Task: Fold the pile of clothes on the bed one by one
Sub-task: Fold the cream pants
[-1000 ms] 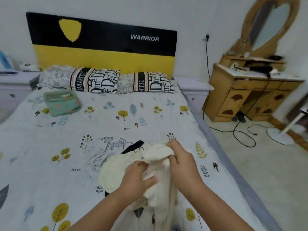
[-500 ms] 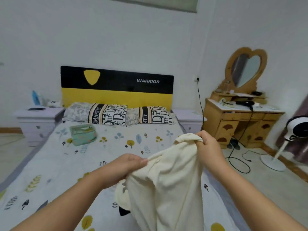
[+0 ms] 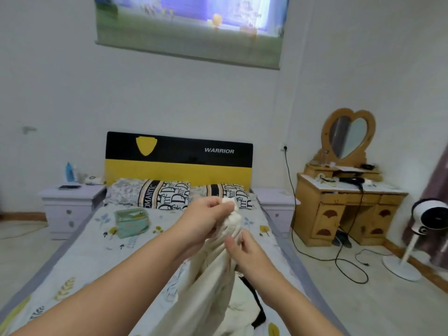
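Two hands hold up a cream shirt [image 3: 213, 270] over the bed [image 3: 80, 258]. I see the left hand [image 3: 206, 219] pinch its top, and the right hand [image 3: 244, 253] grips it just below.

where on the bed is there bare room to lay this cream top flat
Open sheet on the near left of the bed, between its left edge and the left arm, in front of the green folded item. It is crowded under the hands: the cream garment hangs over the remaining clothes, and pillows fill the head end.
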{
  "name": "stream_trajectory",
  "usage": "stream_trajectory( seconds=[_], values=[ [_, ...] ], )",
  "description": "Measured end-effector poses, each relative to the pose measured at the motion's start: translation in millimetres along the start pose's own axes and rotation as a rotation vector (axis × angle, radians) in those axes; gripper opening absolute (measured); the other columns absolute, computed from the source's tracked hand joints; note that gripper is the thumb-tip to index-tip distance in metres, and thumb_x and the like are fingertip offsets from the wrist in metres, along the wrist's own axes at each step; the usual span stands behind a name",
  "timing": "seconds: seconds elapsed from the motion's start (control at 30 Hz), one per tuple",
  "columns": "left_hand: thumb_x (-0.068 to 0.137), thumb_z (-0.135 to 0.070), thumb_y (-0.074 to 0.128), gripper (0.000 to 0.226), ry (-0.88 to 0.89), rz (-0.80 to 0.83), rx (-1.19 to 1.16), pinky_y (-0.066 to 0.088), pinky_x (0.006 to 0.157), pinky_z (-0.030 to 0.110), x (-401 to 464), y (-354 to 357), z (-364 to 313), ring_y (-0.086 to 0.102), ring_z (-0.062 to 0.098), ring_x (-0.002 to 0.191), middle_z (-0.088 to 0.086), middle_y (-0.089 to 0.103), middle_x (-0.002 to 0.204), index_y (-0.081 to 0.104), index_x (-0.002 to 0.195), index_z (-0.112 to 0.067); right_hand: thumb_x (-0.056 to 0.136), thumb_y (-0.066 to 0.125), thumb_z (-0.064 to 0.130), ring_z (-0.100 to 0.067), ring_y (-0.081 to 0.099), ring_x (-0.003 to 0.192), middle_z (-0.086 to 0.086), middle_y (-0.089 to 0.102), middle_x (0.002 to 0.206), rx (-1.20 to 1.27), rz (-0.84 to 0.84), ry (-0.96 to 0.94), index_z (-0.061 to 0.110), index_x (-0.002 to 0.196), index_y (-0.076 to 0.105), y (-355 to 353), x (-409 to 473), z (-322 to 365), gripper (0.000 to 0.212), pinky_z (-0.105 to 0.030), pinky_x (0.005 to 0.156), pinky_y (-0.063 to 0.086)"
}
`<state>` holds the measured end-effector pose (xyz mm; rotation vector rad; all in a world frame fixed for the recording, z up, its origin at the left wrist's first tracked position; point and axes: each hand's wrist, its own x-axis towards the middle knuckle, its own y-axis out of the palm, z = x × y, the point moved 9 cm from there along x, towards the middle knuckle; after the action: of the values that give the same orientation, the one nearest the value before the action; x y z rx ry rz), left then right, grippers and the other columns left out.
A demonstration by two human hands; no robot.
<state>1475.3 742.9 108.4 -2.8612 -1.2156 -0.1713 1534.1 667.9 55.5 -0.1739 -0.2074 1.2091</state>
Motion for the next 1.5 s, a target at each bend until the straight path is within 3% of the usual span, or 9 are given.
stream_trajectory(
  seconds=[0.2,0.37,0.47,0.57,0.7,0.87,1.1,1.4,1.5],
  values=[
    [0.092,-0.013,0.054,0.017,0.113,0.072,-0.002,0.039,0.049,0.014,-24.2,11.0,-60.2,0.046,0.003,0.045,-0.002,0.054,0.059,0.060,0.076,-0.012,0.088,0.053,0.006,-0.008,0.063,0.082,0.003,0.068,0.091,-0.003,-0.210,-0.103,0.020,0.104,0.063,-12.5,-4.8,42.7,0.023,-0.010,0.058,0.045],
    [0.089,-0.008,0.055,0.037,0.079,-0.115,0.098,0.047,0.071,0.026,-26.1,-24.4,-62.2,0.058,0.013,0.087,0.004,0.060,0.103,0.050,0.125,-0.013,0.091,0.051,0.001,-0.003,0.065,0.077,0.005,0.070,0.085,-0.050,-0.141,-0.178,0.026,0.088,0.064,-19.9,-15.5,73.6,0.029,-0.011,0.063,0.050],
    [0.088,-0.026,0.061,0.047,0.129,0.055,0.253,0.042,0.091,0.028,-30.8,-8.9,-60.4,0.054,0.013,0.112,-0.003,0.057,0.121,0.046,0.132,-0.027,0.091,0.056,0.010,-0.007,0.067,0.079,0.003,0.072,0.083,-0.088,-0.041,-0.203,0.022,0.086,0.068,-17.0,-21.9,87.2,0.018,-0.016,0.068,0.052],
    [0.093,-0.026,0.052,0.019,0.131,0.200,0.241,0.047,0.081,0.021,-40.1,7.5,-62.3,0.065,0.004,0.089,-0.007,0.071,0.095,0.066,0.104,-0.017,0.091,0.057,0.010,-0.009,0.069,0.081,0.004,0.073,0.082,-0.051,0.042,-0.203,0.023,0.084,0.068,-16.8,-29.8,94.9,0.019,-0.020,0.073,0.054],
    [0.095,-0.023,0.051,0.029,0.194,0.076,0.356,0.047,0.069,0.026,-38.8,7.8,-71.5,0.059,0.017,0.074,0.015,0.069,0.085,0.065,0.088,0.001,0.085,0.065,0.016,-0.018,0.068,0.093,-0.004,0.073,0.094,-0.126,0.040,-0.123,0.020,0.093,0.069,-29.3,-34.5,85.1,0.010,-0.035,0.089,0.053],
    [0.095,-0.012,0.047,0.026,0.240,0.037,0.401,0.040,0.059,0.025,-40.8,21.4,-79.4,0.052,0.017,0.066,0.010,0.062,0.074,0.064,0.085,0.003,0.068,0.073,0.015,-0.024,0.065,0.103,-0.007,0.068,0.109,-0.011,0.162,-0.090,0.020,0.119,0.056,-28.5,-48.4,86.4,0.054,-0.041,0.091,0.053],
    [0.088,-0.007,0.056,0.023,0.209,0.039,0.395,0.043,0.057,0.027,-40.8,23.3,-70.4,0.055,0.018,0.064,0.008,0.062,0.069,0.066,0.068,-0.014,0.087,0.062,0.012,-0.023,0.069,0.081,-0.012,0.071,0.090,-0.226,-0.190,-0.115,0.009,0.091,0.064,-49.3,-51.9,106.4,0.005,-0.043,0.073,0.056],
    [0.084,-0.022,0.068,0.020,0.112,0.120,0.398,0.057,0.077,0.030,-58.4,4.4,5.9,0.068,0.020,0.089,0.007,0.071,0.098,0.066,0.100,-0.010,0.094,0.051,0.010,-0.026,0.057,0.076,-0.016,0.062,0.084,-0.084,-0.468,-0.231,0.007,0.084,0.058,-79.5,-52.5,123.1,0.013,-0.039,0.067,0.048],
    [0.077,-0.024,0.069,0.024,0.010,0.174,0.494,0.057,0.080,0.036,-66.4,0.8,61.5,0.068,0.022,0.088,0.010,0.070,0.095,0.066,0.096,-0.008,0.096,0.047,0.012,-0.027,0.060,0.081,-0.016,0.063,0.089,0.014,-0.498,-0.237,0.011,0.085,0.059,-86.2,-53.5,128.1,0.016,-0.047,0.079,0.051]
  ],
)
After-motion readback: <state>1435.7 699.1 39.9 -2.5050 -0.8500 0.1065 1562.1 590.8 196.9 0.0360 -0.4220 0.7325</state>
